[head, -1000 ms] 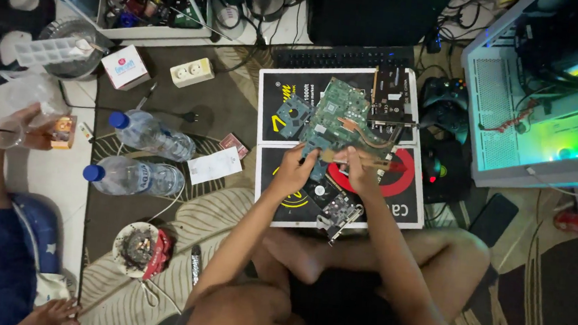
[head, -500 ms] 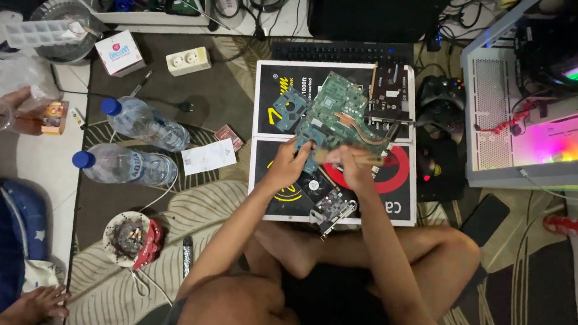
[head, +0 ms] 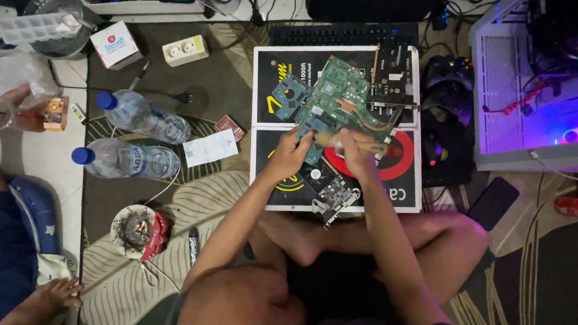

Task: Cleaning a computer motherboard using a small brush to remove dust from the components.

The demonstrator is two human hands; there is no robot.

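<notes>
Now my right hand (head: 349, 146) has closed its grip on a wooden-handled brush (head: 359, 145) over the green circuit board (head: 335, 99), which lies on the black cardboard box (head: 404, 185), while my left hand (head: 291, 152) still pinches the board's near edge, so brushing seems begun

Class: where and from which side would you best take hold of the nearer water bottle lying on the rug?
Grip the nearer bottle around its clear middle, coming from above. It lies on its side, blue cap pointing left, so the round body is exposed on top.
</notes>
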